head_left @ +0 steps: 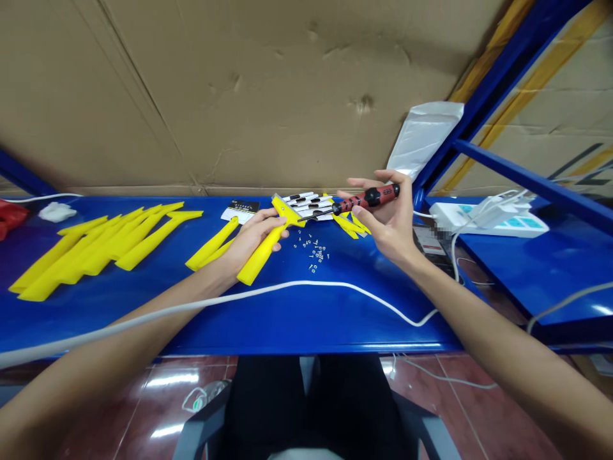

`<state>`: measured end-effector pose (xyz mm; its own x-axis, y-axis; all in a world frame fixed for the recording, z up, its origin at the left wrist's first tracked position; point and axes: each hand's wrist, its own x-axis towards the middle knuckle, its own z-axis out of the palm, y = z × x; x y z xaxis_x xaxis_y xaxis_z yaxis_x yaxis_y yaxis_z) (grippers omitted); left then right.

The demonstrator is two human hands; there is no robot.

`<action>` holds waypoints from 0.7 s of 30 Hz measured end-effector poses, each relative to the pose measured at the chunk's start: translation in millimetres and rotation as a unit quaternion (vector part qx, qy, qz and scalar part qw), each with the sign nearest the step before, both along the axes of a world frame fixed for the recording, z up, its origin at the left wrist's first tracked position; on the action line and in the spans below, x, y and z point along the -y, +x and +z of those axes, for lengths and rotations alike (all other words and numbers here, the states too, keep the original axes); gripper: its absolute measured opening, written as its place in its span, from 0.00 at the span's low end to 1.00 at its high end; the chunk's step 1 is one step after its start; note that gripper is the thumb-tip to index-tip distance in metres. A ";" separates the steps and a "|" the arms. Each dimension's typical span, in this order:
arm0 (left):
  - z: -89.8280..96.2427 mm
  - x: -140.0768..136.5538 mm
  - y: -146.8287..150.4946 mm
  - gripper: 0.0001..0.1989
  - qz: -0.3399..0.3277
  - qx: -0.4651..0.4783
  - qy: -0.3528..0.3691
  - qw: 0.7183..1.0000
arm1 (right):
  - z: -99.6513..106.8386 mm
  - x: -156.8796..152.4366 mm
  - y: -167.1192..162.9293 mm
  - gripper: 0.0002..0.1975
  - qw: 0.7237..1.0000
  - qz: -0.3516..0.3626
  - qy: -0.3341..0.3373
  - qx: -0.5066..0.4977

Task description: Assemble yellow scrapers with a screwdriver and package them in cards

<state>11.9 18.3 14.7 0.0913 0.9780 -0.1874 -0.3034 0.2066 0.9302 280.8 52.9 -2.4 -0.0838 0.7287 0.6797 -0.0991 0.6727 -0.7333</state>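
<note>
My left hand [261,233] grips a yellow scraper [262,254], its handle slanting down toward me and its head at the top. In my right hand [390,220] is a red and black screwdriver [368,199], held between thumb and fingers. The screwdriver's shaft points left, and its tip meets or nearly meets the scraper's head. Small screws and nuts [317,252] lie scattered on the blue shelf below the tip. Behind it are several black and white blade packs [309,204] and small yellow pieces [352,225].
A row of yellow scraper handles [96,252] lies at the left, with more yellow handles [211,246] beside my left wrist. A white cable [306,282] crosses in front of my hands. The white power strip [493,217] sits right; cardboard [239,96] stands behind the blue shelf [287,326].
</note>
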 end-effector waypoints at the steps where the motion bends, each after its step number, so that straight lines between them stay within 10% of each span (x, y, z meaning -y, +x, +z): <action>1: 0.0 -0.4 -0.5 0.16 0.000 0.000 0.000 1.000 | -0.2 0.1 -0.6 0.34 1.000 -0.001 -0.006 0.000; 21: -1.8 0.8 0.3 0.16 -0.006 -0.003 0.005 1.000 | -8.0 -8.1 4.1 0.34 0.998 -0.055 0.015 0.019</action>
